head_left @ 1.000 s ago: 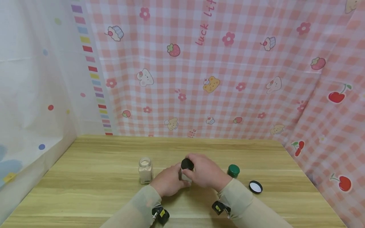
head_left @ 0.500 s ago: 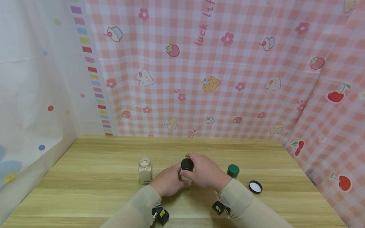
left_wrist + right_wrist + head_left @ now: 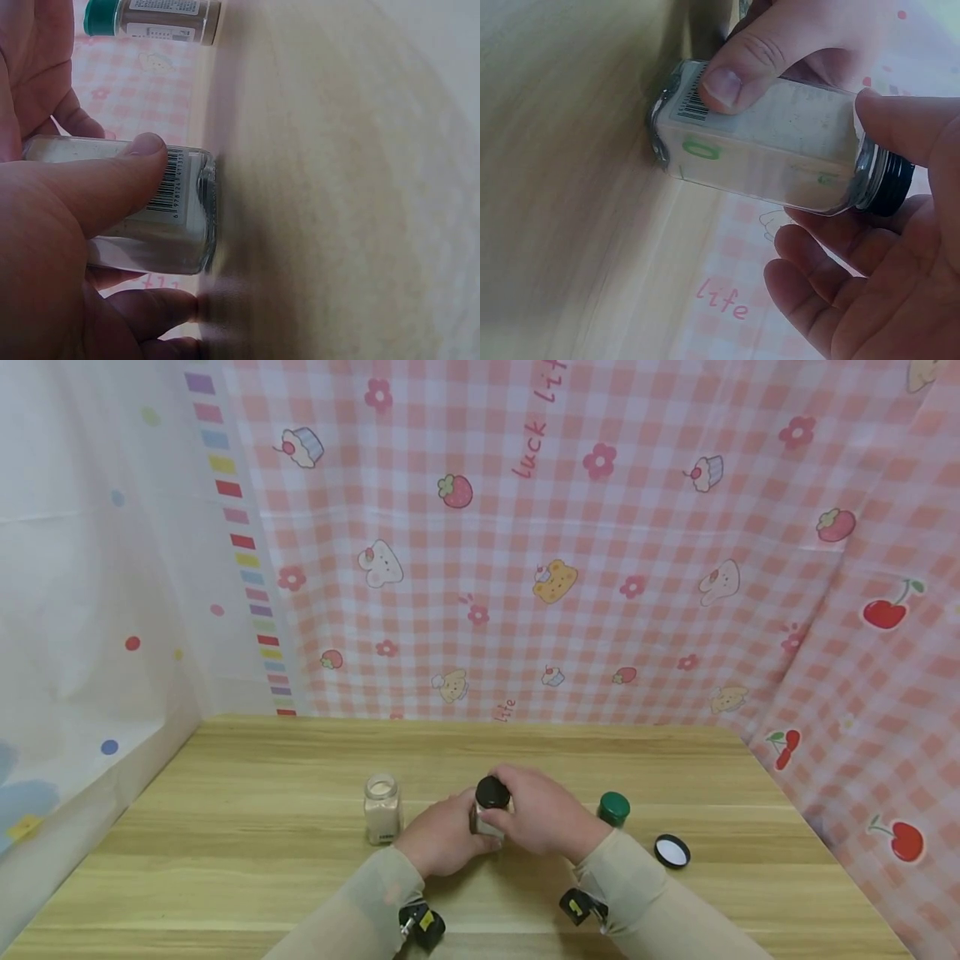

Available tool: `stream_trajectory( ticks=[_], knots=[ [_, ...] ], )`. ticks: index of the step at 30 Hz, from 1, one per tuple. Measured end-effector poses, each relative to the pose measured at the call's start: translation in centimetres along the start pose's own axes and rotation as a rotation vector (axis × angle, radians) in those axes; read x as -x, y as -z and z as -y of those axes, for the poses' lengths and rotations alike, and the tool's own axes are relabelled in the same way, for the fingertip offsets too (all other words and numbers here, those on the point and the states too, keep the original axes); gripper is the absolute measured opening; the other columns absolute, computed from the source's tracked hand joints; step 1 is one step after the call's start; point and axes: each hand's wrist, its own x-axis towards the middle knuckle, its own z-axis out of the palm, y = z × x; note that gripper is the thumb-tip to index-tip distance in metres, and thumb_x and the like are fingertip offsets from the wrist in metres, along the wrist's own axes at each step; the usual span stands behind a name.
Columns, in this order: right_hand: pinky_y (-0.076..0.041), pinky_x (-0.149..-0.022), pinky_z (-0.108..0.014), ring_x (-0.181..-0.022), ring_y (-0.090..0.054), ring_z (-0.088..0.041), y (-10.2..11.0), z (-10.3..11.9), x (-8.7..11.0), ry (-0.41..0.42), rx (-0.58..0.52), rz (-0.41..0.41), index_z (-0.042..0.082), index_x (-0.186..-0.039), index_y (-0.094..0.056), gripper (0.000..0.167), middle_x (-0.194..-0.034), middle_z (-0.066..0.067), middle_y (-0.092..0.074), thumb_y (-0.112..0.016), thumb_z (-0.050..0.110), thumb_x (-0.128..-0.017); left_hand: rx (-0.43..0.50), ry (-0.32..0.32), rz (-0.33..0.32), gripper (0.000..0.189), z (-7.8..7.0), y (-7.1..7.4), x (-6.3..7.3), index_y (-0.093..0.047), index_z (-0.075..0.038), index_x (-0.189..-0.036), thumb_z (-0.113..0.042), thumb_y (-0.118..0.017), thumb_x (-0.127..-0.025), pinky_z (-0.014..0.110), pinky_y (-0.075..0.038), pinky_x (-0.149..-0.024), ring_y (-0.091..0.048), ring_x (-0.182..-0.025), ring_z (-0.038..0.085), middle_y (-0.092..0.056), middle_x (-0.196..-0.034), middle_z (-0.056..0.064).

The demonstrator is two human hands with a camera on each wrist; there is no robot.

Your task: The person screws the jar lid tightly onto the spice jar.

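A square clear glass jar (image 3: 765, 157) with pale contents stands upright on the table in the middle. My left hand (image 3: 444, 835) grips its body, the thumb pressed on the barcode label (image 3: 166, 184). On its mouth sits a black lid (image 3: 492, 792), and my right hand (image 3: 543, 814) holds this from the right, thumb on the near side and fingers around the far side. Left of my left hand is a similar jar (image 3: 383, 817) without a lid, filled with pale powder. Part of the black lid is hidden by the right hand in the right wrist view.
Behind my right wrist stands a green-capped shaker bottle (image 3: 614, 808), its labelled body visible in the left wrist view. A second black lid (image 3: 672, 852) lies at the right with its white inside facing up. Patterned cloth (image 3: 480, 543) hangs behind the wooden table (image 3: 285, 760).
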Motion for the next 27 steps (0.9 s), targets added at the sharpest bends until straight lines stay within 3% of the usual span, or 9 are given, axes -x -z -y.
stream_trajectory(
  ticks=[10, 16, 18, 21, 27],
  knots=[
    [-0.054, -0.075, -0.036, -0.084, -0.063, -0.016, -0.19, -0.13, -0.06, -0.039, -0.054, -0.044, 0.013, -0.111, -0.064, 0.033, -0.099, -0.002, -0.071, -0.080, 0.035, -0.094, 0.017, 0.006, 0.017, 0.076, -0.08, 0.19, 0.02, -0.048, -0.019, -0.156, -0.044, -0.080, -0.092, 0.056, -0.053, -0.104, -0.067, -0.125, 0.035, -0.070, -0.138, 0.012],
    [-0.059, -0.086, -0.041, -0.100, -0.068, -0.021, -0.22, -0.20, -0.01, -0.015, -0.058, -0.033, 0.006, -0.134, -0.059, 0.053, -0.118, -0.012, -0.073, -0.077, 0.038, -0.096, 0.025, 0.001, 0.010, 0.070, -0.02, 0.13, 0.05, -0.052, -0.018, -0.151, -0.044, -0.080, -0.092, 0.055, -0.053, -0.104, -0.067, -0.125, 0.035, -0.071, -0.137, 0.011],
    [-0.058, -0.088, -0.042, -0.102, -0.068, -0.020, -0.21, -0.20, 0.00, -0.003, -0.044, -0.027, 0.007, -0.134, -0.059, 0.049, -0.121, -0.011, -0.072, -0.074, 0.037, -0.099, 0.021, 0.002, 0.009, 0.069, 0.03, 0.09, 0.03, -0.053, -0.019, -0.151, -0.044, -0.080, -0.092, 0.055, -0.053, -0.104, -0.067, -0.125, 0.035, -0.071, -0.137, 0.010],
    [-0.056, -0.082, -0.039, -0.094, -0.064, -0.017, -0.26, -0.15, -0.03, 0.010, -0.033, -0.019, 0.011, -0.121, -0.062, 0.032, -0.111, -0.005, -0.071, -0.072, 0.033, -0.101, 0.014, 0.005, 0.011, 0.071, 0.06, 0.10, 0.00, -0.052, -0.019, -0.152, -0.044, -0.080, -0.092, 0.054, -0.053, -0.105, -0.068, -0.125, 0.034, -0.071, -0.137, 0.010],
    [-0.053, -0.075, -0.035, -0.086, -0.061, -0.016, -0.39, -0.03, -0.06, -0.016, -0.044, -0.014, 0.013, -0.118, -0.061, 0.029, -0.104, -0.003, -0.069, -0.072, 0.034, -0.101, 0.023, 0.012, 0.021, 0.072, 0.10, 0.13, 0.02, -0.051, -0.019, -0.154, -0.045, -0.079, -0.092, 0.055, -0.053, -0.105, -0.067, -0.126, 0.034, -0.070, -0.138, 0.010]
  ],
)
